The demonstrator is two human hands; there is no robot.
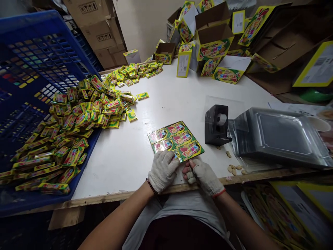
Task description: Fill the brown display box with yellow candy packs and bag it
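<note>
A flat pack of small crayon-style boxes (179, 137) lies on the white table, yellow and green boxes side by side under shiny clear plastic. My left hand (163, 170), in a white knit glove, grips the pack's near left corner, fingers over its top. At the near edge is my right hand (203, 175), gloved with some bare fingertips showing. Its fingers are curled and its thumb meets the pack's edge; what they pinch, if anything, is hidden. To the right of the pack stands a black tape dispenser (216, 125) with a roll in it.
At left a tipped blue plastic crate (52, 26) spills many small boxes (85, 107) onto the table (114, 166). Clear plastic trays (281, 135) are stacked at right, with nutshell-like bits (234, 170) nearby. Open display cartons (214, 43) crowd the back; brown cartons (96, 27) stand behind the crate.
</note>
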